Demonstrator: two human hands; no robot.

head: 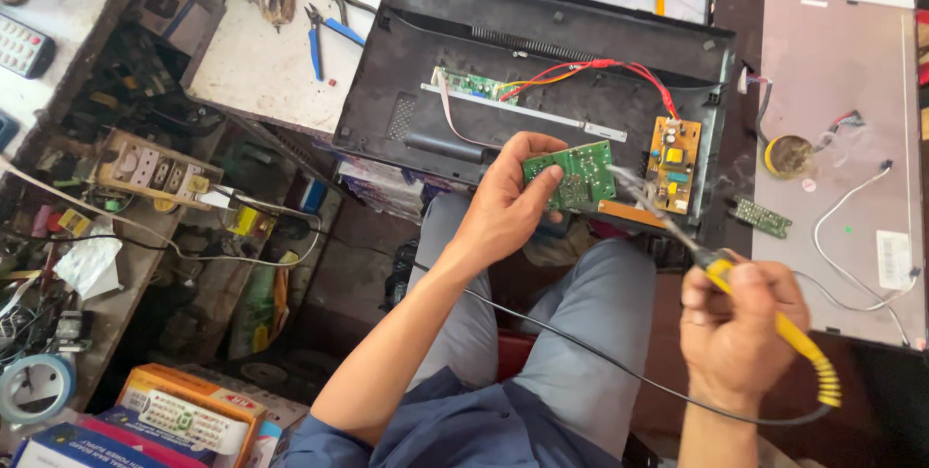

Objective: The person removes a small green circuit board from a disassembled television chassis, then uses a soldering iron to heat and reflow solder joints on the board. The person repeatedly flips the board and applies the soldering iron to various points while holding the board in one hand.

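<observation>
Nearest, the right hand [737,318] is closed in a fist round the yellow handle of a soldering iron [774,318], whose thin tip reaches up to the board's right edge, where faint smoke shows. The iron looks light and stiff; its metal end is probably hot, so the handle is the only place to grip. A black cord [581,342] trails from it across the lap.

Above the knees, the left hand [508,202] pinches a small green board [573,176] by its left edge, thumb on its face. It seems light, rigid and brittle, best held by the edges.

Beyond lies an open black case [426,90] with red wires [619,69] and an orange board [674,163], resting on a cluttered white surface [261,71] with blue pliers [324,37]. Shelves of parts crowd the left.
</observation>
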